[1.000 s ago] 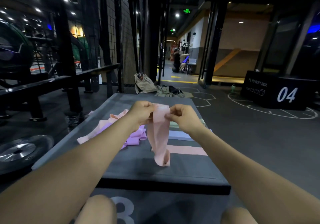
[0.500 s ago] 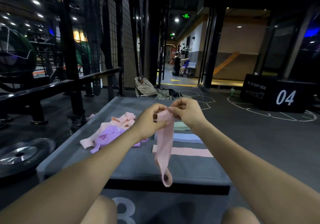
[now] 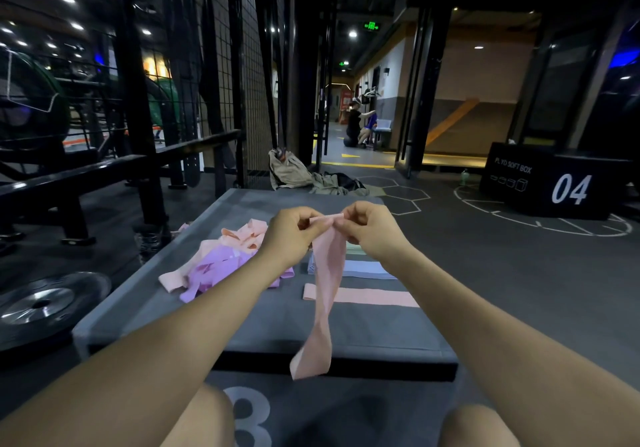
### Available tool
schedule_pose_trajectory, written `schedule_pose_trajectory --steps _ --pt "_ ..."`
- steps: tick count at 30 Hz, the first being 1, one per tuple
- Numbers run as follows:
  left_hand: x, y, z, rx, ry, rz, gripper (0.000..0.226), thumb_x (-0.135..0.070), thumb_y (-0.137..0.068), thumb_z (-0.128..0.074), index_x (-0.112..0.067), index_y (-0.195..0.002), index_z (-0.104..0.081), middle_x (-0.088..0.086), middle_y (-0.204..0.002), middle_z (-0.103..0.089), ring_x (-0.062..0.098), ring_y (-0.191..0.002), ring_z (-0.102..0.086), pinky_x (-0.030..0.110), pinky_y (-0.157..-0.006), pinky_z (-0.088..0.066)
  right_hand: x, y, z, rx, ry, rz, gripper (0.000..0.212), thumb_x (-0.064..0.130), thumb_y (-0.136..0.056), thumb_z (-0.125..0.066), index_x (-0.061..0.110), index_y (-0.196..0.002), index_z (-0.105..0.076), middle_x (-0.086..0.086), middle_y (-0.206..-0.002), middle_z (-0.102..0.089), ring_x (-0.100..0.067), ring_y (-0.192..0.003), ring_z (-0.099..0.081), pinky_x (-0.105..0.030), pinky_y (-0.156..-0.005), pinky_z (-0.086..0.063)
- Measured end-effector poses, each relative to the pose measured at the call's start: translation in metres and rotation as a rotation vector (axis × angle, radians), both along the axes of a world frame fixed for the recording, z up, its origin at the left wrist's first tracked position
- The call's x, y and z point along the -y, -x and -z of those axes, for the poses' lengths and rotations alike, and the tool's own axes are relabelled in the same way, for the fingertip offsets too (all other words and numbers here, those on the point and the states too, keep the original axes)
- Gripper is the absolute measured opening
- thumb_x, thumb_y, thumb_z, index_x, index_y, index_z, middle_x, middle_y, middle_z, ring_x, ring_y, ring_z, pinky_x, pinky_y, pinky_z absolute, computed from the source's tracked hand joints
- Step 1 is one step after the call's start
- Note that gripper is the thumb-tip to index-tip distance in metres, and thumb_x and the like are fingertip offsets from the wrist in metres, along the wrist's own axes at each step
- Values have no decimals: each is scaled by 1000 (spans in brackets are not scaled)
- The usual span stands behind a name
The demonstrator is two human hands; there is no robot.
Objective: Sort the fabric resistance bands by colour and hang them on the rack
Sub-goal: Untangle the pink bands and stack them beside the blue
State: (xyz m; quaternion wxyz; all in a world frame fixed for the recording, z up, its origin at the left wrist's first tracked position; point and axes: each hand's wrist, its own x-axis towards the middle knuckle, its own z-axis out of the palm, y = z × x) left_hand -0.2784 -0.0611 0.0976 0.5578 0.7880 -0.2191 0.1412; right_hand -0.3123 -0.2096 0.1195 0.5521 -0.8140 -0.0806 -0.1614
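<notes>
A pink fabric band [image 3: 325,294] hangs twisted from both my hands above the grey soft box [image 3: 263,329]. My left hand [image 3: 294,232] and my right hand [image 3: 370,228] each pinch its top edge, close together. A tangled heap of pink and purple bands [image 3: 221,259] lies on the box to the left. Flat on the box to the right lie a pink band [image 3: 377,297], a light blue band [image 3: 367,269] behind it, and a pale green band [image 3: 355,248] mostly hidden by my right hand.
A black squat rack with mesh panel [image 3: 145,107] stands at the left, a weight plate [image 3: 45,304] on the floor beside it. A black plyo box marked 04 [image 3: 554,183] sits at the right. A bag and clothes [image 3: 304,176] lie beyond the box. A person sits far down the corridor.
My hands have come closer together at the band's top edge, and the band now hangs longer and twisted, reaching down past the box's front edge.
</notes>
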Motion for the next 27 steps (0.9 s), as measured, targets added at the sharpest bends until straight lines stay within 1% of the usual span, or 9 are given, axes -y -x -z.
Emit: schedule_pose_trajectory --steps 2,4,5,11,15,18,20,23,27 --pt "-2 -1 1 2 30 -37 8 -19 -83 -70 -23 -81 -63 -3 -75 -64 13 -70 -59 27 -75 -53 0 -3 0 -11 -38 35 9 4 -88 -61 5 -82 -55 -7 -71 -56 -18 -68 -51 -29 -65 -49" --pt "-2 -1 -1 71 40 -135 16 -12 -79 -73 -17 -85 -59 -7 -76 -58 5 -67 -53 6 -64 -44 1 -6 0 -26 -79 86 14 4 -88 -62 6 -77 -54 -8 -70 -57 -17 -63 -52 -27 -63 -51" --pt "-2 1 -2 96 45 -157 20 -10 -77 -74 -16 -85 -57 -7 -78 -56 3 -66 -51 4 -61 -41 2 -7 0 -35 -101 105 17 4 -87 -62 8 -74 -54 -8 -69 -58 -17 -60 -53 -28 -63 -53" --pt "12 11 4 -62 -6 64 26 -12 -78 -74 -11 -98 -57 -7 -83 -63 -2 -70 -61 11 -66 -48 -4 -6 1 -3 -99 1 16 5 -85 -66 9 -71 -60 -7 -66 -61 -18 -63 -57 -34 -71 -54" --pt "12 4 8 -85 39 -41 14 -7 -83 -66 -5 -95 -58 12 -89 -68 18 -74 -58 31 -70 -50 -2 -1 0 9 31 -45 7 4 -87 -62 5 -84 -68 -7 -75 -63 -13 -69 -55 -22 -71 -48" --pt "8 0 7 -105 99 -41 10 -5 -84 -65 -12 -85 -58 13 -89 -65 19 -78 -56 39 -76 -51 5 -2 0 -13 42 31 4 8 -88 -62 9 -90 -65 -7 -84 -62 -16 -75 -53 -22 -63 -44" --pt "5 0 5 -139 154 -5 20 -2 -84 -65 -19 -79 -56 7 -86 -64 20 -81 -56 38 -79 -51 8 -6 7 -70 20 50 18 9 -86 -65 7 -102 -59 -8 -94 -62 -17 -84 -57 -23 -72 -48" --pt "4 0 4 -191 225 44 20 0 -86 -62 -17 -79 -56 4 -82 -63 21 -80 -58 38 -77 -52 7 -8 21 -178 -34 -107 33 6 -83 -68 5 -113 -54 -13 -108 -65 -20 -95 -61 -32 -89 -51" --pt "4 0 0 -261 391 59 20 3 -88 -57 -15 -79 -56 0 -80 -62 16 -74 -59 36 -72 -52 5 -10 38 -257 52 -210 31 -5 -78 -69 -4 -107 -61 -11 -93 -66 -19 -83 -62 -26 -81 -53"
